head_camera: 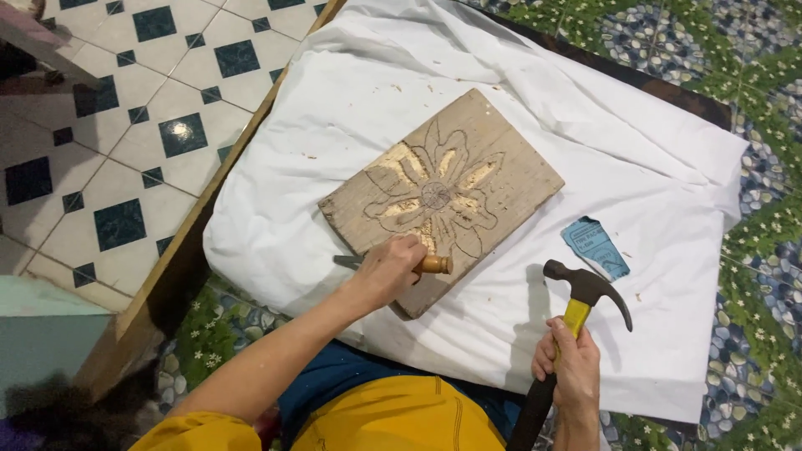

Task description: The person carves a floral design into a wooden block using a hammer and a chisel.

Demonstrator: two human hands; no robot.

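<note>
Seen from above, a wooden board [443, 196] lies on a white cloth [585, 150] spread over a table, its near corner close to the person. A flower outline is carved into the board, with pale fresh wood showing in several petals. The left hand [388, 269] is closed around a chisel [433, 265], whose wooden handle end pokes out of the fist over the board's lower edge. The right hand [571, 366] is wrapped tight around the grip of a claw hammer [581, 288], its dark head raised above the cloth, well right of the chisel. A small blue paper [595, 246] lies on the cloth just beyond the hammer head.
</note>
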